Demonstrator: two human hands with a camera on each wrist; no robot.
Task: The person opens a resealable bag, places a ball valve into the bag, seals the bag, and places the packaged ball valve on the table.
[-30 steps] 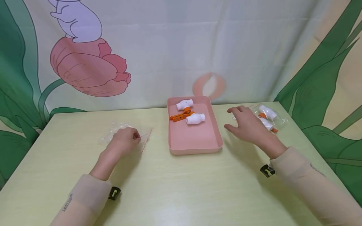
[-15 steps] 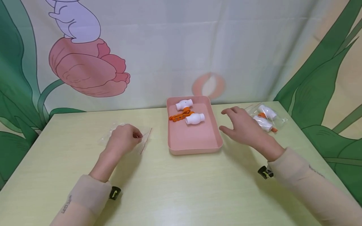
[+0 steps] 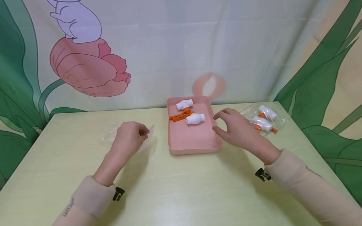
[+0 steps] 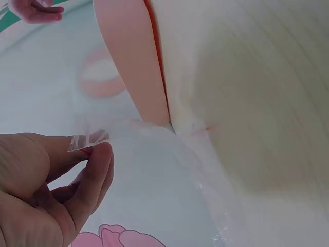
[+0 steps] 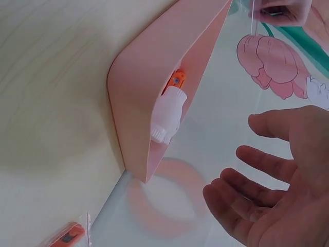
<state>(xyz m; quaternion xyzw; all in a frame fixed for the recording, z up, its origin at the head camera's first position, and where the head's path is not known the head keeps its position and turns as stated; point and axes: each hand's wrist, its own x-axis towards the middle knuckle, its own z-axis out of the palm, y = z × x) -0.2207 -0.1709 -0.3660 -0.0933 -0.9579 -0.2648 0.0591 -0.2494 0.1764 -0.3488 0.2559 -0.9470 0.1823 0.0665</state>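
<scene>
My left hand pinches the edge of a clear plastic zip bag between thumb and fingers, left of the pink tray. In the left wrist view the thin bag hangs from the fingertips, a red line along its edge. My right hand hovers at the tray's right rim, fingers spread and holding nothing. Inside the tray lie two white ball valves, one at the back and one nearer, their orange handles crossing at the left.
Right of my right hand, another clear bag holds white ball valves with orange handles. The pale wooden table ends at the back against a printed curtain.
My right hand has moved left, from beside the filled bag to the tray's rim. The left hand has shifted slightly right and up, drawing the bag's edge with it.
</scene>
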